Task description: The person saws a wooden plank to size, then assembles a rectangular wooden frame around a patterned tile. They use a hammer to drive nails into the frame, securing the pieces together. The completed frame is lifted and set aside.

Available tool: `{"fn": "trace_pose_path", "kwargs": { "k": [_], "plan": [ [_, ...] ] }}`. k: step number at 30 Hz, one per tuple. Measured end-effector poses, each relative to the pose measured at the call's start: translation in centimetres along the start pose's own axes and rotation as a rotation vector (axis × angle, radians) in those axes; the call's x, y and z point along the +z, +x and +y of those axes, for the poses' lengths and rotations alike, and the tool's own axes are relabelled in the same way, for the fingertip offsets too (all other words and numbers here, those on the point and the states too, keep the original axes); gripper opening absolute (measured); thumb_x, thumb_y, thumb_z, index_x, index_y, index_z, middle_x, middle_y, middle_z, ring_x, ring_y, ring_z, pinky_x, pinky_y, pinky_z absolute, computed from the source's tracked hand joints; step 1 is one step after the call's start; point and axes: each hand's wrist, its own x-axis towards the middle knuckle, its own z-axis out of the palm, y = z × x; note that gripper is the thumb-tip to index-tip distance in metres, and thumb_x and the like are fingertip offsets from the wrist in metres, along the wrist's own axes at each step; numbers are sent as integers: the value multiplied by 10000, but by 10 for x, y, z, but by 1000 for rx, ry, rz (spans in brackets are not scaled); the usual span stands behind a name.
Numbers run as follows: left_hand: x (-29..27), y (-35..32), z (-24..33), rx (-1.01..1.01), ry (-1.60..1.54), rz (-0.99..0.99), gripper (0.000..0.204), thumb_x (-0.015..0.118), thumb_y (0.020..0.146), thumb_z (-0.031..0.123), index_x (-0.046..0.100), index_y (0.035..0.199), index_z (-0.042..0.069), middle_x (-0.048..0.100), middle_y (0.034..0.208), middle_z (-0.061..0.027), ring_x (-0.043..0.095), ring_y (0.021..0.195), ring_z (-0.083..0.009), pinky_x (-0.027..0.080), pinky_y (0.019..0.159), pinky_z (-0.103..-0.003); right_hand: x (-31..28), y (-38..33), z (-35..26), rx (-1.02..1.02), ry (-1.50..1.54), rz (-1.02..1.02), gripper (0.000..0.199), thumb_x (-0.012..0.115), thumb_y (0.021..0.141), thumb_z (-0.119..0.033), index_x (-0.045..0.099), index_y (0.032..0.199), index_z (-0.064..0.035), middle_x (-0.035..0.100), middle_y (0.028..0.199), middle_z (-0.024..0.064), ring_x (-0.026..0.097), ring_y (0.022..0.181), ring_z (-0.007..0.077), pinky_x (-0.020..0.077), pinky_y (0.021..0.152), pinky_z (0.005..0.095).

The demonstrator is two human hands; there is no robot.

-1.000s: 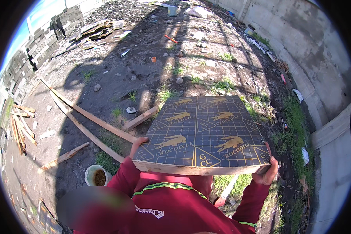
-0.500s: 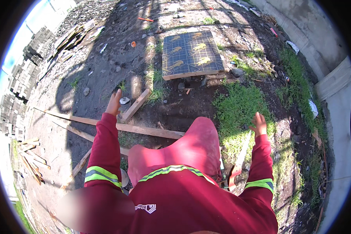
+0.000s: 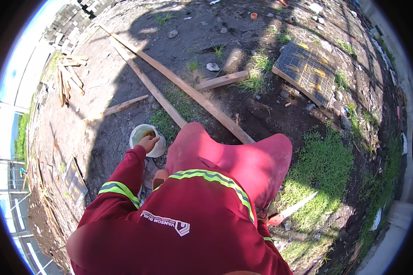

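My left hand (image 3: 148, 143) is at the mouth of a white bucket (image 3: 159, 149) beside my left knee. Its fingers point into the bucket and are partly hidden, so what they hold, if anything, does not show. The bucket's contents are in shadow and cannot be made out. My right arm bends down by my right hip; only part of the sleeve (image 3: 267, 239) shows, and the hand is hidden behind my body. Close to that hip, a handsaw (image 3: 294, 208) with an orange-red handle lies on the grass, its blade pointing away to the right.
Two long timbers (image 3: 188, 89) extend from my knees to the far left, with a short wood block (image 3: 222, 81) beside them. A dark patterned panel (image 3: 307, 68) lies to the right. Scrap wood (image 3: 69, 78) is piled left. A concrete wall (image 3: 401, 213) runs along the right.
My view has swung left, bringing the bucket into sight. My left hand has moved from the air down to the bucket. My right hand, formerly raised and open, has dropped from sight.
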Motion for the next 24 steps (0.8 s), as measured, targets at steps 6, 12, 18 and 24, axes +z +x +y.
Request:
{"fn": "trace_pose_path", "kwargs": {
  "k": [6,12,18,24],
  "plan": [
    [-9,-75,-48,-325,-181,-11,605,542,874,583,620,1163,57,645,951,-107,649,836,-225,528,564,-359,-33,39,-67,-257,-112,-76,606,718,736,-273,519,1227,21,652,1011,214,640,922,315,504,797,360],
    [49,-152,-109,-411,-94,-84,652,526,864,602,697,954,-20,676,935,-246,647,928,-379,483,813,-447,-44,68,-139,-445,-241,-141,575,709,731,-239,522,1210,19,648,982,208,635,874,308,502,753,358],
    [134,-206,-127,-563,-135,-61,684,533,835,622,706,958,-28,669,984,-257,632,974,-396,480,856,-460,-50,91,-219,-635,-484,-195,546,700,727,-204,524,1194,18,645,952,202,630,826,300,501,709,357],
    [168,-201,-95,-566,-312,-30,663,559,821,590,699,987,-36,663,1011,-267,632,989,-390,480,869,-459,-68,91,-281,-737,-673,-193,519,692,723,-170,527,1178,16,642,922,196,625,778,293,500,665,355]
  ]
}}
